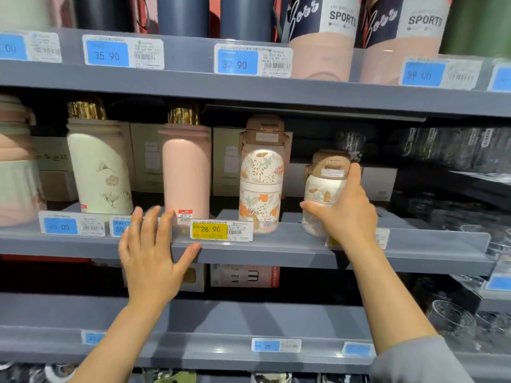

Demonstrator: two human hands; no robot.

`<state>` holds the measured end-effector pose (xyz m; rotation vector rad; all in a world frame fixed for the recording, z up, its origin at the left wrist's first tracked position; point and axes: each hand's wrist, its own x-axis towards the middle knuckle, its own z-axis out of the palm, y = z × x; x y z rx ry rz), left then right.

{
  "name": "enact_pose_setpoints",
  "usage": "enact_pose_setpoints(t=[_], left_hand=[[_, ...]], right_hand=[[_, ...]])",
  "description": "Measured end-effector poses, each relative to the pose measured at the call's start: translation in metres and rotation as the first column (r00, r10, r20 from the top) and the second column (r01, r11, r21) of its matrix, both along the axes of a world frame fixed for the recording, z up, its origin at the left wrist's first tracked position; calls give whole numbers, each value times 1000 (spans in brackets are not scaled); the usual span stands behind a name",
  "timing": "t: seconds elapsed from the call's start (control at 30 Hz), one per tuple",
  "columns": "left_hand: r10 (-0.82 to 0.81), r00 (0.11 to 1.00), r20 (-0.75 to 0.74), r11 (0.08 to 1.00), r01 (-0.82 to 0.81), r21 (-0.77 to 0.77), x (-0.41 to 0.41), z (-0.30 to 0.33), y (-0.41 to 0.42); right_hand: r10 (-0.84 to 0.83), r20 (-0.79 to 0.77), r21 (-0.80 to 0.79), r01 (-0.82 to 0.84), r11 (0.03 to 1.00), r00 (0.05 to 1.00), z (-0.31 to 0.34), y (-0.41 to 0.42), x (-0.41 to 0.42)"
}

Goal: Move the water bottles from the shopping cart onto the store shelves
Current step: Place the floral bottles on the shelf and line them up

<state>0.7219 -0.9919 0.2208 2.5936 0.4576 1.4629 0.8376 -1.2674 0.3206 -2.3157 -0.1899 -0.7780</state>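
Head view shows the right hand (341,208) with its fingers curled round a small bottle (322,189); the thumb lies across the lower front and the other fingers wrap the right side up to the brown lid. This bottle stands at the middle shelf (276,254), just behind the clear front rail, or is very close to standing; its base is hidden by the rail and the hand, so I cannot tell if it already rests there. The left hand (153,250) holds nothing; its fingers are straight and spread apart, and they press on the shelf edge, over a blue price tag (120,227). Just left of the held bottle stands a tall bottle (261,175) with the same leaf pattern, and further left a pink bottle (185,167) and a white bottle (99,164).

As I judge it, this one placement is almost finished and only the release is left. How many bottles are left is not possible to say, because the cart is not in view. The top row is cut off by the frame; the dark goods at the right are blurred and hard to name.
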Motion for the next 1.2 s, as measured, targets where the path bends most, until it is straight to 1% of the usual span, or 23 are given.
enact_pose_setpoints(t=[0.17, 0.3, 0.33, 0.37, 0.43, 0.47, 0.5, 0.53, 0.6, 0.67, 0.7, 0.8, 0.83, 0.9, 0.97, 1.07, 1.13, 1.2], left_hand=[[-6, 1000, -1, 1000, 6, -13, 0, 1, -1], [-14, 1000, -27, 1000, 13, -10, -2, 1, -1], [-14, 999, -35, 1000, 13, -10, -2, 2, 0], [-14, 999, -41, 1000, 13, -10, -3, 1, 0], [-23, 999, -36, 1000, 23, -15, -3, 0, -1], [-37, 999, -31, 999, 37, -25, -4, 0, -2], [-53, 998, -30, 998, 52, -38, -7, 1, -3], [-74, 996, -39, 996, 72, -50, -10, 0, -4], [-139, 987, -79, 989, 134, -67, -23, -4, -7], [-243, 962, -126, 968, 233, -90, -43, -12, -11], [-289, 946, -146, 954, 271, -130, -56, -16, -14], [-359, 923, -136, 904, 307, -298, -108, -41, -11], [-376, 920, -108, 876, 315, -366, -129, -51, -6], [-398, 915, -69, 810, 316, -494, -177, -78, 13], [-368, 926, -83, 774, 255, -580, -235, -105, 43], [-245, 957, -156, 735, 78, -674, -341, -138, 103], [-131, 969, -209, 697, -60, -715, -414, -156, 143], [-17, 960, -278, 637, -204, -743, -481, -178, 174]], right_hand=[[-15, -12, -34, 14, 999, 1000, -3, -2, 2], [29, -1, -31, -29, 999, 1000, -4, -8, -5], [30, 37, -21, -29, 999, 999, -7, -10, -8], [21, 107, -9, -20, 1000, 994, -14, -12, -13], [5, 326, 32, -16, 999, 945, -34, -18, -25], [20, 414, 48, -44, 998, 910, -44, -18, -31], [60, 457, 52, -94, 994, 887, -55, -16, -38], [120, 463, 49, -160, 986, 878, -66, -11, -46], [263, 420, 24, -301, 953, 868, -86, 5, -66], [374, 351, -37, -387, 921, 858, -103, 24, -91], [411, 309, -50, -417, 908, 858, -110, 34, -104], [489, 218, -43, -492, 869, 844, -133, 67, -147], [521, 209, -49, -523, 851, 828, -141, 80, -163], [616, 208, -69, -617, 784, 759, -159, 110, -196], [698, 168, -88, -695, 714, 696, -180, 148, -235], [796, -30, -7, -797, 604, 604, -216, 217, -305], [862, -153, -12, -873, 488, 484, -244, 267, -355], [882, -362, -25, -949, 316, 303, -269, 314, -405]])
